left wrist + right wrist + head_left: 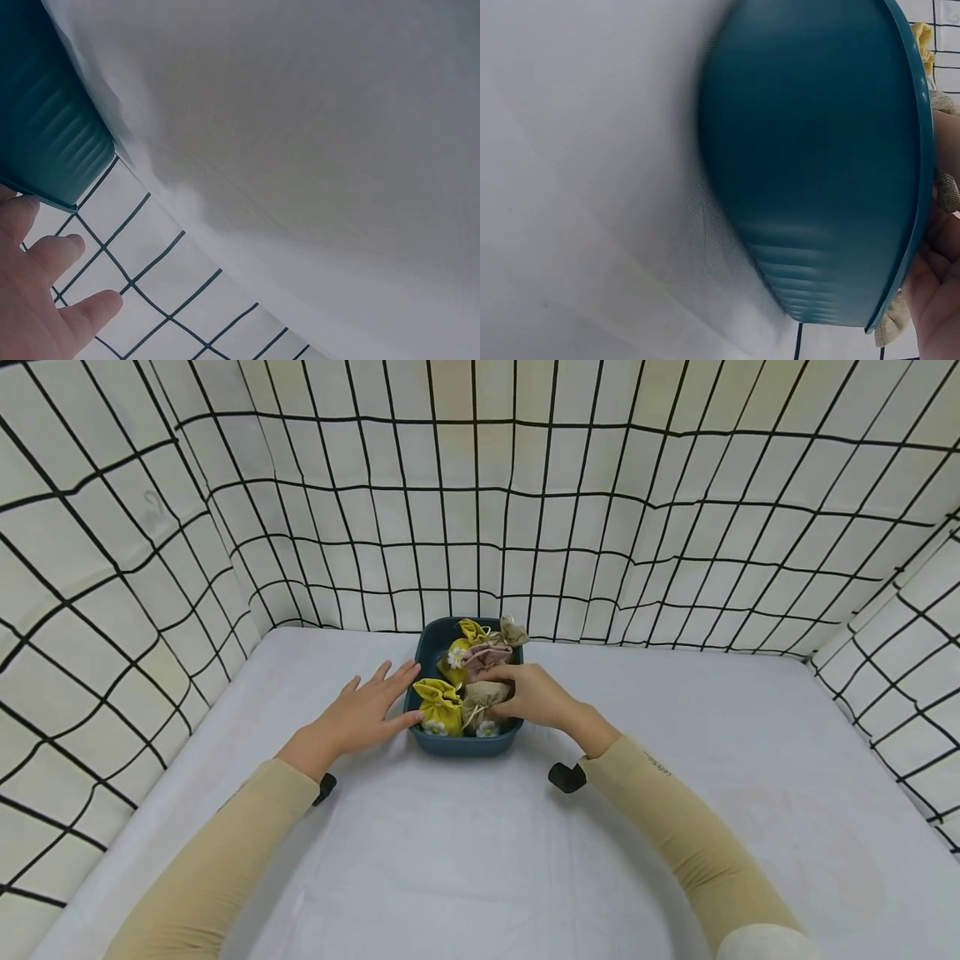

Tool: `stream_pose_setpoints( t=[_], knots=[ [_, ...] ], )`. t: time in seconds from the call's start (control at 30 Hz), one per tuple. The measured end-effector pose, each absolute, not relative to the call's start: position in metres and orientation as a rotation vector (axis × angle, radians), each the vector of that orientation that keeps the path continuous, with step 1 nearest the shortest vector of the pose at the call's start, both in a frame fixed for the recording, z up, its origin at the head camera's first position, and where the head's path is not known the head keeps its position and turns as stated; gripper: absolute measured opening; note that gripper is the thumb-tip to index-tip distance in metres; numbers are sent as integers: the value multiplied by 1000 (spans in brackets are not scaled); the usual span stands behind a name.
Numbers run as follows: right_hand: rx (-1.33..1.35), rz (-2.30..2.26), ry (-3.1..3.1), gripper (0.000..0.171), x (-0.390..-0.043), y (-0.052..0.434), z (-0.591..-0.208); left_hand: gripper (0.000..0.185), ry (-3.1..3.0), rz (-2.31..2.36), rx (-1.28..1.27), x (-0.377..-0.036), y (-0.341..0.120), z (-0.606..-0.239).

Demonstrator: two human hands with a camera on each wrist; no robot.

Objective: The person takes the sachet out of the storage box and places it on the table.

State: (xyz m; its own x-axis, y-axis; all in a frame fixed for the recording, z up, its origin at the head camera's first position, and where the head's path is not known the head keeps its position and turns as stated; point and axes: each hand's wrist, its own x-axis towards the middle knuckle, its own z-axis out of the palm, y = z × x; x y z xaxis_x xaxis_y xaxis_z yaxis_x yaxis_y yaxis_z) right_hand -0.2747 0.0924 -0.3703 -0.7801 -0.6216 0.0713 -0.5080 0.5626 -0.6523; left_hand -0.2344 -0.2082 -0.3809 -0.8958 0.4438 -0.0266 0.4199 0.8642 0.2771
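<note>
A dark teal plastic bin stands at the back of the white-covered table, holding several small drawstring pouches. In its front part are a yellow pouch and a beige pouch, each with a white flower. Behind them sit a pink pouch, another yellow pouch and a second beige pouch. My right hand reaches over the right rim and pinches the front beige pouch between thumb and fingers. With fingers spread, my left hand lies along the bin's left rim, thumb close to the front yellow pouch.
Black wire grid panels backed with white enclose the table at the back and both sides. The back panel rises right behind the bin. White cloth covers the tabletop. A black wrist device sits under the right forearm.
</note>
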Motion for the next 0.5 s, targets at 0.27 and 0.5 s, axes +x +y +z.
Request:
stream_pose_setpoints(
  t=[0.27, 0.5],
  knots=[
    [-868, -1118, 2636, 44, -273, 93, -373, 86, 2951, 403, 686, -236, -209, -383],
    [-853, -1084, 2636, 42, -273, 92, -370, 86, 2947, 421, 683, -236, -209, -382]
  ],
)
